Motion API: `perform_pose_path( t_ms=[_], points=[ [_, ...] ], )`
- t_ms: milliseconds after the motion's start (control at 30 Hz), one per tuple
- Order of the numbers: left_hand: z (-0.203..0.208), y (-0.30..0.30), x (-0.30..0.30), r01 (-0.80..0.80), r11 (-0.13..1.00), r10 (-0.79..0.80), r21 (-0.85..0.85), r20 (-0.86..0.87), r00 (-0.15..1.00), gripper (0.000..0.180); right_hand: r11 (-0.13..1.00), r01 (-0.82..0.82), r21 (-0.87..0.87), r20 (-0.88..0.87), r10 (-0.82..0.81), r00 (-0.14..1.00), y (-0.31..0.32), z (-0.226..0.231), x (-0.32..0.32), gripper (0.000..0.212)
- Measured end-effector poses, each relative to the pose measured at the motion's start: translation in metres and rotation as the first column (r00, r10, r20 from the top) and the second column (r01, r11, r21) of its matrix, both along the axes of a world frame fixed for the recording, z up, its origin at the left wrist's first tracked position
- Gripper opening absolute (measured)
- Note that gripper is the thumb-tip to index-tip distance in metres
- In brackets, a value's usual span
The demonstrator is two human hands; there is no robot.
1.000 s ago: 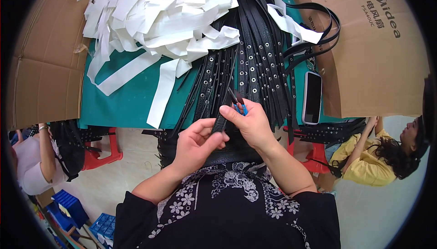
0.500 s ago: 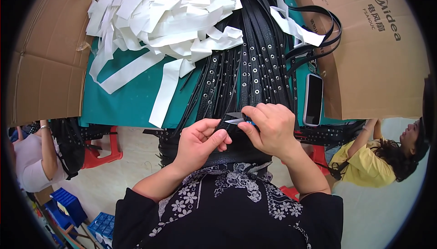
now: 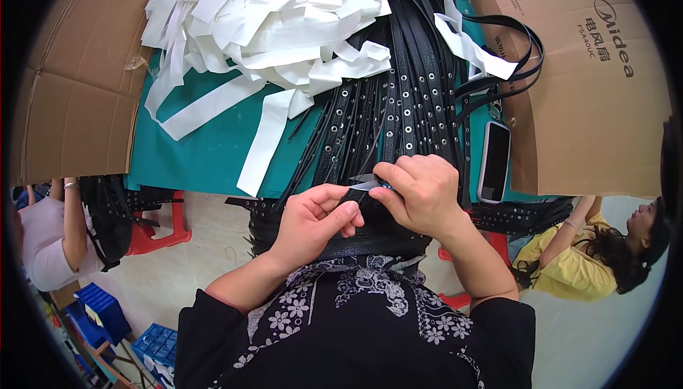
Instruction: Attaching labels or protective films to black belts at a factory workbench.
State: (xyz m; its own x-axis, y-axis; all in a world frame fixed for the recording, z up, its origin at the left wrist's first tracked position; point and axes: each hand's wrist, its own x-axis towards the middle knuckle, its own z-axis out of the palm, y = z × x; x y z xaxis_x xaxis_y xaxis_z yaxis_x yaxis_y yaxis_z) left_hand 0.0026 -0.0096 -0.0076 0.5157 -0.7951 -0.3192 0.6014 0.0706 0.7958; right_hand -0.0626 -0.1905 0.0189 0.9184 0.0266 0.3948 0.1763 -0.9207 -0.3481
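Observation:
Small thread snips (image 3: pixel 364 182) with metal blades sit in my right hand (image 3: pixel 425 195), whose fingers are wrapped round the handle. The blades point left, towards the fingertips of my left hand (image 3: pixel 318 219). Those fingers are closed in a pinch on the end of a black strap (image 3: pixel 351 197), right beside the blades. Most of that strap is hidden by my hand. Beyond both hands, a thick bundle of black straps with metal eyelets (image 3: pixel 398 115) runs over the table and hangs down its near edge to my lap.
White fabric strips (image 3: pixel 263 26) are heaped on the green table (image 3: pixel 206 165), left of the straps. A phone (image 3: pixel 494 161) lies to the right. Cardboard boxes (image 3: pixel 71 97) flank both sides. Co-workers sit left and right, near red stools (image 3: pixel 167 232). Blue crates (image 3: pixel 103 311) stand at lower left.
The snips' blades have come closer together, near the left fingertips. Both hands keep almost the same place. The whole view has shifted slightly.

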Motion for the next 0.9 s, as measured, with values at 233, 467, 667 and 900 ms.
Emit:
perform_pose_path(
  t_ms=[233,467,667,900],
  points=[
    [0.001,0.001,0.003,0.002,1.000,-0.002,-0.014,0.000,1.000,0.019,0.998,-0.023,-0.056,-0.004,0.023,1.000,-0.003,0.001,0.004,0.023],
    [0.000,0.002,0.006,0.017,0.999,-0.016,-0.030,0.036,0.999,0.021,0.997,-0.071,-0.040,-0.024,0.071,0.997,-0.008,0.004,0.008,0.022],
    [-0.004,0.002,0.005,0.021,0.999,-0.020,-0.045,0.030,0.999,0.020,0.997,-0.079,-0.003,-0.025,0.079,0.997,-0.010,-0.002,0.008,0.020],
    [-0.002,0.004,0.003,-0.059,0.998,0.058,-0.028,-0.048,0.997,0.021,0.500,0.376,0.780,-0.369,-0.118,0.922,0.008,-0.004,-0.007,0.027]
  ],
)
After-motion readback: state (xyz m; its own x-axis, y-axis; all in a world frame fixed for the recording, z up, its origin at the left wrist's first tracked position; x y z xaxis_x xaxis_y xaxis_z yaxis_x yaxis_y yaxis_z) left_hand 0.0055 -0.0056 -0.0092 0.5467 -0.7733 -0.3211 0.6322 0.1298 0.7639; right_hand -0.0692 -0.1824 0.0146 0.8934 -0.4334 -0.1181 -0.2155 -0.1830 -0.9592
